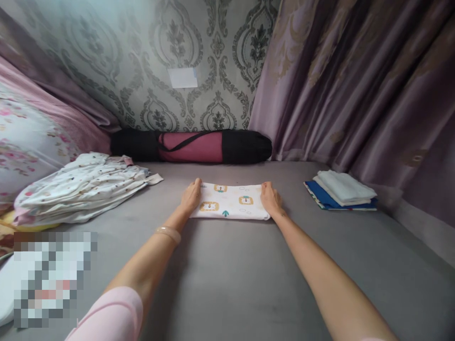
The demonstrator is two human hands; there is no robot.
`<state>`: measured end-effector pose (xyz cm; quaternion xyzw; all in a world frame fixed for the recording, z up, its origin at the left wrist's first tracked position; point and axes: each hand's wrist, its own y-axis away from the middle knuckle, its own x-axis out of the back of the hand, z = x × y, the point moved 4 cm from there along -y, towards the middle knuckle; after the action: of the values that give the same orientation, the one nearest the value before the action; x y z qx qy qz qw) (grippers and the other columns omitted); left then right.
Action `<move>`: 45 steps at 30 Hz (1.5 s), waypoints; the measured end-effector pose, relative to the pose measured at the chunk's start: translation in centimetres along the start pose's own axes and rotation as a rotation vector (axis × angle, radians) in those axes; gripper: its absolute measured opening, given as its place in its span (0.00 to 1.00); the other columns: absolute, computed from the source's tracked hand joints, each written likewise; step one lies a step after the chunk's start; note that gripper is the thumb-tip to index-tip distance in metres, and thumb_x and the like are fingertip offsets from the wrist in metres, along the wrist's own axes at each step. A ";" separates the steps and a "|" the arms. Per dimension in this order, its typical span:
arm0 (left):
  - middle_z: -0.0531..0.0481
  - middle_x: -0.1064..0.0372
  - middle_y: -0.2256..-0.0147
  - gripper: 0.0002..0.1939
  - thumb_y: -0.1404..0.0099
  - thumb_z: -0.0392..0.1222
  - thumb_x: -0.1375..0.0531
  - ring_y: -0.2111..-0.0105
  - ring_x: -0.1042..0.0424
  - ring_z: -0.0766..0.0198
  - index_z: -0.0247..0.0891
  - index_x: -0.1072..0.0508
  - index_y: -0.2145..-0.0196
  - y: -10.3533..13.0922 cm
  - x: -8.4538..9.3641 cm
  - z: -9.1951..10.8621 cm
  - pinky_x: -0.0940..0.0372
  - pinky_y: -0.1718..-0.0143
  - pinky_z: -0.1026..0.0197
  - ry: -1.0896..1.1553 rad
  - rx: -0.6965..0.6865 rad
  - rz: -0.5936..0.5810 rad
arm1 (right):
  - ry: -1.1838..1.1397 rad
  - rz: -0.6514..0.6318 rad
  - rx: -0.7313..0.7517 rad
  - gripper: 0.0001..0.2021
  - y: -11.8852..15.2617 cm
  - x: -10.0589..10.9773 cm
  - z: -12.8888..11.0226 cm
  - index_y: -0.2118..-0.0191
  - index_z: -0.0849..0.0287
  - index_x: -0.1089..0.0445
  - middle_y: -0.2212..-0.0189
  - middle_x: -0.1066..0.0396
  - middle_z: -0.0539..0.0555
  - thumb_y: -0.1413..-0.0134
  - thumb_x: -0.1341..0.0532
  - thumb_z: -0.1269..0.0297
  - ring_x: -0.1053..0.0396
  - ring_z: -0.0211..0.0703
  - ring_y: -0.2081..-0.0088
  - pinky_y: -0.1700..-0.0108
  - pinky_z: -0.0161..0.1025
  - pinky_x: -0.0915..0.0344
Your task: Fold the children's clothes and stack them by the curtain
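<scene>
A white cloth [232, 201] printed with orange and green motifs is folded into a rectangle in front of me, over the grey sheet [227, 274]. My left hand [192, 195] grips its left edge, fingers closed near the upper left corner. At the opposite side, my right hand [271, 198] has its fingers closed on the right edge, near the upper right corner. Both arms reach forward, and a pale bangle [168, 233] circles the left wrist.
Loose patterned clothes [81, 189] are heaped at left, beside a floral pillow [24, 142]. Folded cloths [346, 189], white over blue, form a stack at right. A black and maroon bag [195, 147] lies along the wall. Part of the lower left is pixelated.
</scene>
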<state>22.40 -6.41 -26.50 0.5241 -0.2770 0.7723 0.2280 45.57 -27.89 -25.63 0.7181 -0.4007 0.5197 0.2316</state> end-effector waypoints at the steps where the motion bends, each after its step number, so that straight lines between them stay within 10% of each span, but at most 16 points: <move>1: 0.40 0.30 0.61 0.19 0.28 0.43 0.62 0.64 0.29 0.54 0.38 0.36 0.51 0.0 -0.2 -0.1 0.41 0.66 0.59 0.000 0.004 -0.005 | 0.004 0.002 -0.009 0.21 -0.1 -0.1 0.1 0.46 0.60 0.38 0.61 0.26 0.63 0.32 0.59 0.56 0.27 0.50 0.59 0.60 0.41 0.38; 11: 0.36 0.27 0.62 0.23 0.31 0.50 0.52 0.59 0.28 0.52 0.29 0.38 0.47 0.4 0.9 -2.1 0.38 0.59 0.57 0.270 0.237 0.015 | -0.298 -0.075 -0.094 0.24 -1.1 0.0 2.7 0.58 0.65 0.28 0.62 0.25 0.64 0.32 0.59 0.57 0.26 0.47 0.62 0.61 0.38 0.35; 17: 0.44 0.27 0.68 0.24 0.38 0.58 0.48 0.66 0.30 0.56 0.33 0.25 0.65 6.4 3.8 -4.6 0.40 0.67 0.61 0.325 0.235 -0.133 | -0.413 -0.165 -0.053 0.12 3.1 0.1 7.2 0.64 0.60 0.27 0.69 0.24 0.54 0.43 0.46 0.63 0.29 0.39 0.72 0.70 0.34 0.36; 23: 0.52 0.34 0.79 0.26 0.48 0.63 0.40 0.77 0.36 0.63 0.34 0.22 0.67 10.7 4.1 -3.5 0.46 0.77 0.64 0.448 0.149 -0.275 | -0.331 -0.203 0.169 0.10 7.8 0.7 6.1 0.65 0.59 0.25 0.71 0.25 0.52 0.52 0.38 0.60 0.29 0.41 0.69 0.66 0.35 0.37; 34: 0.52 0.34 0.75 0.28 0.52 0.58 0.38 0.76 0.38 0.67 0.32 0.24 0.61 10.7 2.2 -3.0 0.45 0.75 0.66 0.662 0.203 -0.065 | -0.321 0.003 0.190 0.10 7.9 0.0 3.9 0.67 0.60 0.25 0.70 0.26 0.54 0.48 0.39 0.60 0.30 0.43 0.68 0.64 0.36 0.39; 45: 0.51 0.31 0.77 0.19 0.47 0.54 0.43 0.73 0.35 0.62 0.34 0.23 0.70 9.8 2.9 -3.8 0.44 0.75 0.65 0.473 0.117 -0.169 | -0.148 -0.105 0.593 0.10 7.2 1.8 5.6 0.63 0.58 0.27 0.65 0.29 0.55 0.41 0.45 0.65 0.32 0.43 0.64 0.60 0.37 0.39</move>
<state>12.54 -10.95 -26.78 0.3625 -0.1261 0.8664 0.3195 43.03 -36.80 -26.52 0.8100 -0.2096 0.5475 0.0087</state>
